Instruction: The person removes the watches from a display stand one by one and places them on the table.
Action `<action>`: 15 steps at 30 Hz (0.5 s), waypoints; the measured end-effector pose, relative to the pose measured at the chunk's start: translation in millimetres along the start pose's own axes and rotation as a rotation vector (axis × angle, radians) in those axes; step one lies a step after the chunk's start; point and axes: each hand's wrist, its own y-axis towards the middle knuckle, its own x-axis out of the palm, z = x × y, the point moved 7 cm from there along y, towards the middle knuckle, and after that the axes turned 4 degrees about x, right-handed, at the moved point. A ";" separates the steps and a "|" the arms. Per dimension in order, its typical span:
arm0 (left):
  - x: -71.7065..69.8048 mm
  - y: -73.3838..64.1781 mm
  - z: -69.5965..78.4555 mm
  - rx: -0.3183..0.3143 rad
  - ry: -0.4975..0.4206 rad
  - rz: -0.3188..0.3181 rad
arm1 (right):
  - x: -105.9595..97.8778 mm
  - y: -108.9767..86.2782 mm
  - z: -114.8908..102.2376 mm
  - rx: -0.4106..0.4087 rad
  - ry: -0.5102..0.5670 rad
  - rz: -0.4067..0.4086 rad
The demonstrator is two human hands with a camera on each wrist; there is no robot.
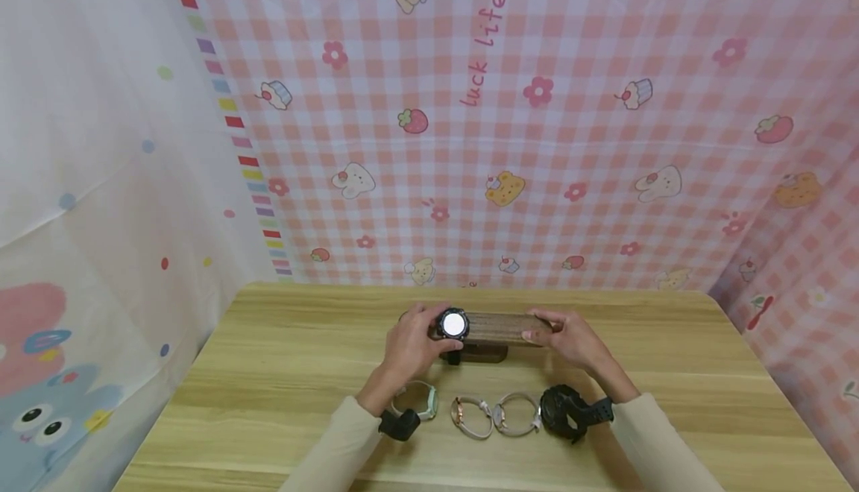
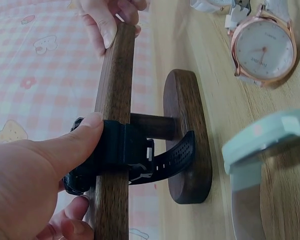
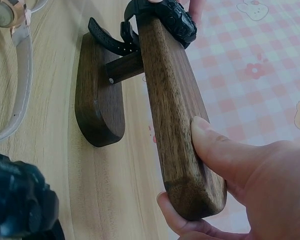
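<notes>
A dark wooden watch stand with a horizontal bar on a post stands over the table. Around the bar's left part hangs a black watch, its dial glaring white in the head view. My left hand grips this watch and bar, thumb on the watch, other fingers behind the bar. In the left wrist view its perforated strap dangles loose toward the oval base. With thumb and fingers, my right hand pinches the bar's right end; the right wrist view shows that thumb along the wood.
In front of the stand lie a mint-green watch, a rose-gold watch, another pale-strapped watch and a chunky black watch. A pink checked cloth hangs behind the wooden table.
</notes>
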 end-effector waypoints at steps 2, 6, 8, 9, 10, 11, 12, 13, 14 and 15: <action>-1.0 -0.2 -1.9 -0.004 -0.008 0.003 | 0.0 -0.2 0.1 -0.002 -0.004 -0.001; -2.5 -0.6 -4.0 0.015 -0.006 0.016 | 0.3 -0.1 0.9 0.008 -0.011 -0.006; -3.0 -1.0 -4.6 0.025 0.002 0.022 | 0.3 -0.1 0.7 0.005 -0.020 -0.005; -3.3 -1.2 -4.9 0.027 0.005 0.025 | 0.3 -0.1 0.7 0.005 -0.023 -0.005; -3.6 -1.4 -5.1 0.028 0.007 0.026 | 0.4 0.1 0.9 0.006 -0.021 -0.007; -3.9 -1.6 -5.4 0.028 0.010 0.028 | 0.4 0.2 0.9 0.006 -0.020 -0.008; -4.1 -1.7 -6.0 0.025 0.012 0.028 | 0.5 0.3 1.0 0.007 -0.019 -0.008; -4.2 -1.7 -6.6 0.021 0.012 0.027 | 0.5 0.2 0.8 0.007 -0.017 -0.008; -4.2 -1.7 -7.2 0.017 0.012 0.025 | 0.6 0.4 1.0 0.010 -0.010 -0.009; -4.4 -1.8 -7.6 0.016 0.012 0.025 | 0.9 0.3 0.6 0.006 -0.010 -0.012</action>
